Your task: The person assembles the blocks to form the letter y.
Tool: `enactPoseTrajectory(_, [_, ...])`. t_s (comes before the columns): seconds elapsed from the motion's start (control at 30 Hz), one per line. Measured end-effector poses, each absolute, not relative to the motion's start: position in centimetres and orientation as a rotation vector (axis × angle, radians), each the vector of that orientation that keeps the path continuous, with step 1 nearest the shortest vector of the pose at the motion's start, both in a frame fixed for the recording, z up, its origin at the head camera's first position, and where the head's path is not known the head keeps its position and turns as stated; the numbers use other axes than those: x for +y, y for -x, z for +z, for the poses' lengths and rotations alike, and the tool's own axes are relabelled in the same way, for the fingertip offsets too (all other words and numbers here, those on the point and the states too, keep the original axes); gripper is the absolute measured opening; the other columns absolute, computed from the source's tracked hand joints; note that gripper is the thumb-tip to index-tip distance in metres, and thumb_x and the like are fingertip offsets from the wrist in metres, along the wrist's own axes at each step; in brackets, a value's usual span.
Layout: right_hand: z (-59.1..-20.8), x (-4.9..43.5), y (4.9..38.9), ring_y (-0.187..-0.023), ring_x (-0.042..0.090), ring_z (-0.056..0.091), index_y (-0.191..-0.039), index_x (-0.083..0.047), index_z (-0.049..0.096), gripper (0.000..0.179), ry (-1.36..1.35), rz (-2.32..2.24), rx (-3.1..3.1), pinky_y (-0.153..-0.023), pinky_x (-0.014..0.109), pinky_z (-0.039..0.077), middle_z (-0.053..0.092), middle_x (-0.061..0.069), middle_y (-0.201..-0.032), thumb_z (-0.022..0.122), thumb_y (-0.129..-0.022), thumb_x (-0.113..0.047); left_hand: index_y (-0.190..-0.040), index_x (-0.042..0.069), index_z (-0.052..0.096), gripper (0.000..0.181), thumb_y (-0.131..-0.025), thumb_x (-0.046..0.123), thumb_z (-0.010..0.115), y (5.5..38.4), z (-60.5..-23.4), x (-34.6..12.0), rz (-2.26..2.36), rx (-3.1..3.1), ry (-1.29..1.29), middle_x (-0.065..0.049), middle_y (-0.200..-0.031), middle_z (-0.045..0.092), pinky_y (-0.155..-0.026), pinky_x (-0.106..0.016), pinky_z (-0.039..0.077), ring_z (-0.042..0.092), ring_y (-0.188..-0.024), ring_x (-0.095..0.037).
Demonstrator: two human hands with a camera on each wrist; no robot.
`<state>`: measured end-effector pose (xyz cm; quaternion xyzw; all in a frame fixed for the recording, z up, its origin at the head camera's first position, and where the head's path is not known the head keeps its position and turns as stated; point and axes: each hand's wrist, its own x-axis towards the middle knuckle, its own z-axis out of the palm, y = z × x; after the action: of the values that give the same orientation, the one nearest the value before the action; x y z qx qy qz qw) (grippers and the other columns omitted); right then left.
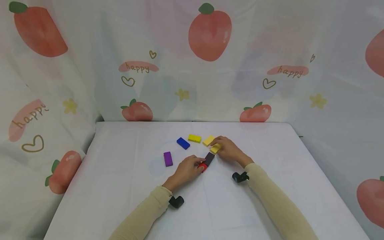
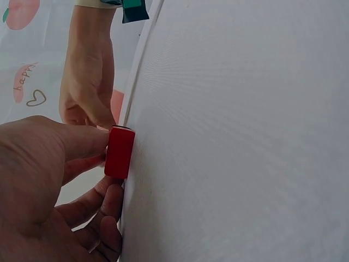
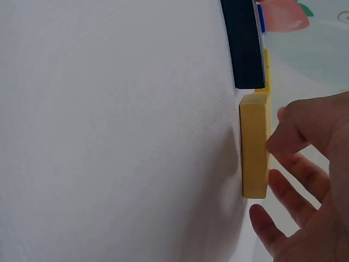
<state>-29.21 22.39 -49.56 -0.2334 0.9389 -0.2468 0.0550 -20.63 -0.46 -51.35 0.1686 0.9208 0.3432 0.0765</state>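
My left hand [image 1: 187, 169] pinches a red block [image 2: 119, 153] between thumb and fingers, low at the white tabletop. End to end with the red block lies a black block [image 1: 209, 159], its far end pointing up and right. My right hand [image 1: 228, 149] grips a pale yellow block [image 3: 254, 147], thumb on its upper edge and a finger round its far side. This block sits just past the black block's far end, with a narrow gap showing in the right wrist view. Behind it lies another pale yellow block [image 1: 208, 141], close by my right fingertips.
A bright yellow block [image 1: 194, 138], a blue block [image 1: 183, 143] and a purple block [image 1: 168, 159] curve round to the left on the white table [image 1: 126, 173]. A fruit-printed cloth [image 1: 192, 76] hangs behind the table's back edge.
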Motion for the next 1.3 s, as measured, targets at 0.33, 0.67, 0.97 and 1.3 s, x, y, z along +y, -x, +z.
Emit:
enactPoseTrajectory(0.33, [-50.0, 22.8, 27.9, -0.122, 0.038, 0.053, -0.129, -0.007, 0.059, 0.046, 0.404, -1.037, 2.935, -0.101, 0.055, 0.044, 0.053, 0.019, -0.136, 0.071, -0.089, -0.027, -0.128, 0.023, 0.067, 0.035, -0.092, 0.027, 0.068, 20.7, -51.5, -0.4, 1.020, 2.763, -0.517, 0.003, -0.104, 0.066, -0.080, -0.026, 0.050, 0.060, -0.094, -0.010])
enactPoseTrajectory(0.67, [-50.6, 22.7, 27.5, -0.119, 0.037, 0.054, -0.129, -0.006, 0.057, 0.047, 0.208, -1.047, 2.911, -0.100, 0.052, 0.045, 0.057, 0.019, -0.132, 0.069, -0.090, -0.029, -0.128, 0.024, 0.066, 0.036, -0.093, 0.027, 0.068, 20.7, -51.5, -0.4, 1.008, 2.768, -0.508, 0.003, -0.104, 0.066, -0.079, -0.025, 0.050, 0.059, -0.092, -0.009])
enactPoseTrajectory(0.97, [-50.7, 22.7, 27.3, -0.123, 0.036, 0.053, -0.127, -0.011, 0.062, 0.040, 0.215, -1.033, 2.891, -0.103, 0.054, 0.042, 0.058, 0.015, -0.133, 0.067, -0.092, -0.030, -0.128, 0.023, 0.067, 0.035, -0.093, 0.027, 0.068, 20.8, -51.6, -0.4, 1.018, 2.770, -0.526, 0.003, -0.104, 0.066, -0.080, -0.026, 0.050, 0.060, -0.094, -0.009])
enactPoseTrajectory(1.3, [-51.1, 22.6, 27.1, -0.123, 0.033, 0.052, -0.127, -0.012, 0.063, 0.038, 0.238, -1.019, 2.900, -0.106, 0.053, 0.040, 0.060, 0.013, -0.132, 0.067, -0.092, -0.028, -0.127, 0.023, 0.067, 0.035, -0.093, 0.026, 0.068, 20.7, -51.6, -0.4, 1.019, 2.776, -0.534, 0.003, -0.104, 0.066, -0.079, -0.025, 0.050, 0.060, -0.093, -0.009])
